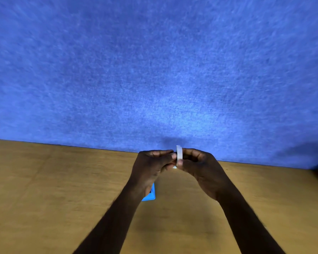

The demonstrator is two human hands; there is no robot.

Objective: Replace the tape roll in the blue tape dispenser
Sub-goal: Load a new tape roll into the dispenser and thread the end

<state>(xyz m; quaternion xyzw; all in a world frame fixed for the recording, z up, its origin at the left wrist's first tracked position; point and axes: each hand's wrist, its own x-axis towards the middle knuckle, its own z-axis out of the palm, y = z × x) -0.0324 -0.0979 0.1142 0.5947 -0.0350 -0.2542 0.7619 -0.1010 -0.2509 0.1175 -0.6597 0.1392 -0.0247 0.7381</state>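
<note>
Two bare forearms, uncovered all the way to the lower frame edge: no sleeves, no cuffs. Left hand (pixel 153 166) and right hand (pixel 198 166) ungloved, without rings, watch or wristband. Short, plain nails on the thumbs nearest each other. Edges of both forearms softened by motion blur.

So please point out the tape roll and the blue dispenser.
tape roll (pixel 179 152), head view, on its white outer edge between the fingertips.
blue dispenser (pixel 150 196), head view, on the corner showing under the left wrist.
</note>
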